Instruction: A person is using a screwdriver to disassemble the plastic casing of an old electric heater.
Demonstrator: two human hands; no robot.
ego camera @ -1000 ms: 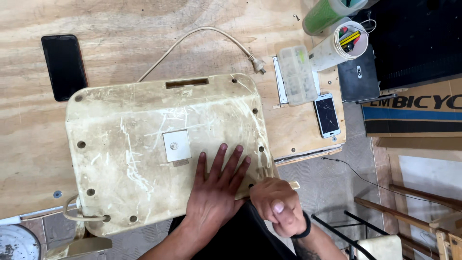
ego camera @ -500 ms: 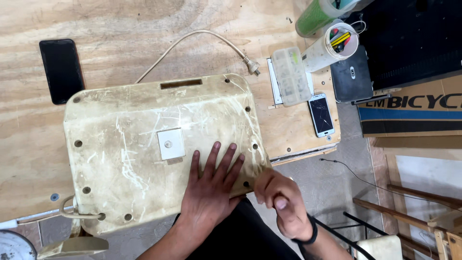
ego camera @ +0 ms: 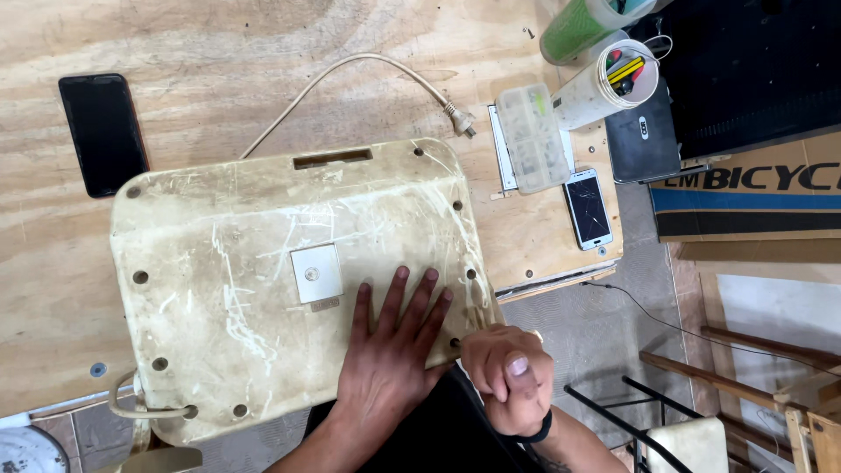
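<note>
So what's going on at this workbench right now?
A person has a large, yellowed plastic cover lying flat on a plywood table. Their left hand is pressed flat on it, while the right hand is fisted at the cover's near right corner, apparently gripping a tool that is mostly hidden. A power cord trails behind it.

Showing on table (ego camera: 219,79): one cream plastic panel (ego camera: 263,263); two phones, black phone (ego camera: 103,131) and cracked white phone (ego camera: 588,208); one clear compartment box (ego camera: 533,138); two tubes, green tube (ego camera: 578,31) and white tube (ego camera: 604,88); one plug cord (ego camera: 368,66); two hands, left hand (ego camera: 390,359) and right hand (ego camera: 506,377)
</note>
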